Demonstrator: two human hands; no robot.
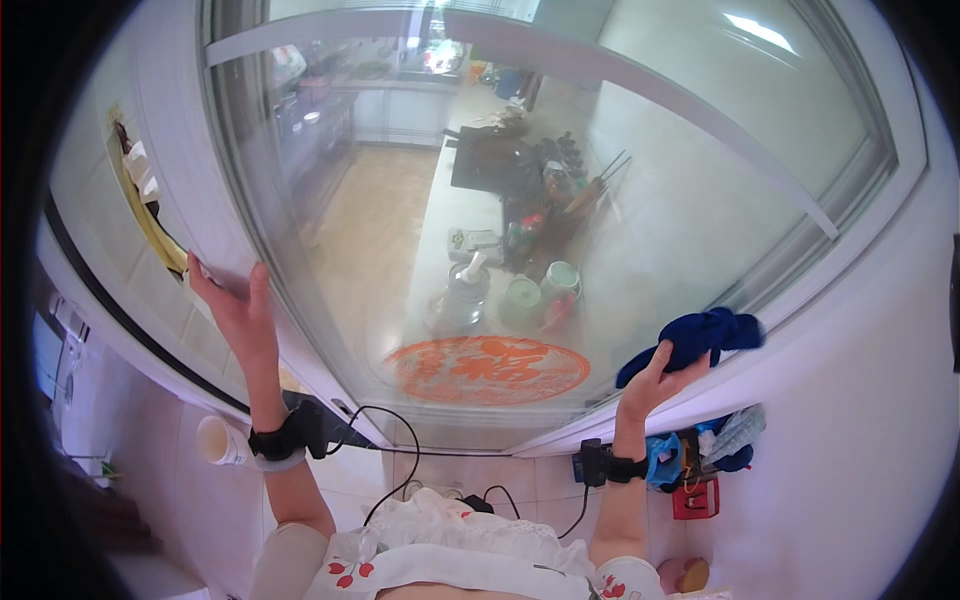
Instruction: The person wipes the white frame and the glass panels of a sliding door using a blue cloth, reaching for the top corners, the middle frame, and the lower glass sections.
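Note:
In front of me stands a glass door panel (360,300) in a white frame, with a round orange paper-cut decoration (487,369) low on the glass. My left hand (238,307) is at the white door stile (176,150) on the left, its thumb on one side and fingers curled at the other edge. My right hand (660,382) grips a bunched dark blue cloth (694,337) at the lower right of the panel, near the frame. Whether the cloth touches the glass is hard to tell.
Behind the glass lies a kitchen counter (442,225) with a stove, jars and a pump bottle (469,292). A white bucket (223,441) stands at left on the tiled floor. Bags and a red box (696,499) sit at right. Black cables (417,442) hang from my wrist straps.

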